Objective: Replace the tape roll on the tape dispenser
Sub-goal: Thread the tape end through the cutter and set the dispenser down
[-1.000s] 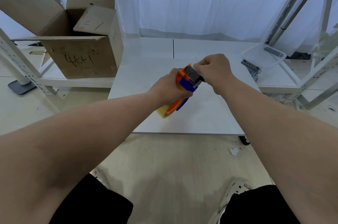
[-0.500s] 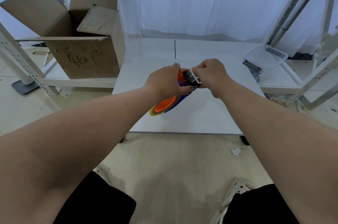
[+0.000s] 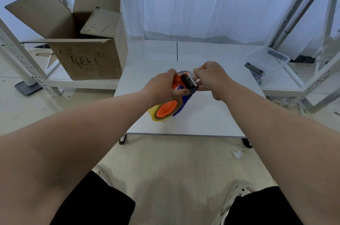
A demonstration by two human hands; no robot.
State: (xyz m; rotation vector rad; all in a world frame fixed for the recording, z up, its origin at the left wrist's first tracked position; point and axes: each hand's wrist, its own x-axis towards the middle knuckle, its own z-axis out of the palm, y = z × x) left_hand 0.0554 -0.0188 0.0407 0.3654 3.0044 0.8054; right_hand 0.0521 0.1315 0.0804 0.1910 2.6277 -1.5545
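An orange and blue tape dispenser (image 3: pixel 181 87) is held above the low white table (image 3: pixel 211 114). A yellowish clear tape roll (image 3: pixel 161 111) sits on its orange hub at the near end. My left hand (image 3: pixel 163 86) grips the dispenser's body. My right hand (image 3: pixel 209 76) pinches the clear tape end at the black roller and toothed blade at the dispenser's far end. The dispenser's handle is hidden under my left hand.
An open cardboard box (image 3: pixel 82 44) stands at the left on a low shelf. A clear plastic tub (image 3: pixel 268 59) with dark items lies at the right. White metal rack posts (image 3: pixel 22 59) flank both sides. My knees and a shoe are below.
The dispenser has turned so the roll's orange hub faces me more. My right hand has shifted slightly right along the blade end, drawing the tape over the roller.
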